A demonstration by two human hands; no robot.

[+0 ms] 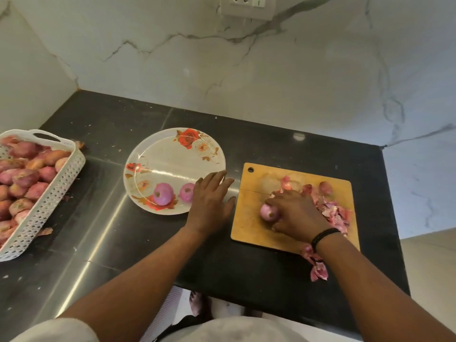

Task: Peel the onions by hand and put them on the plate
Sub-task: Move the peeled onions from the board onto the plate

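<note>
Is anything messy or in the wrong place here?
Yes, a little. Some pink onion skins have slid off the wooden cutting board onto the black counter near its front edge, under the right wrist. Another loose skin lies on the counter beside the white basket. Nothing looks broken.

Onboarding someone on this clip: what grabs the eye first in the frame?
The right hand gripping a peeled onion on the wooden cutting board, with pink skins heaped beside it. Next, the floral plate at centre holding two peeled onions, the open left hand over its right edge. Far left, a white basket full of unpeeled onions.
</note>
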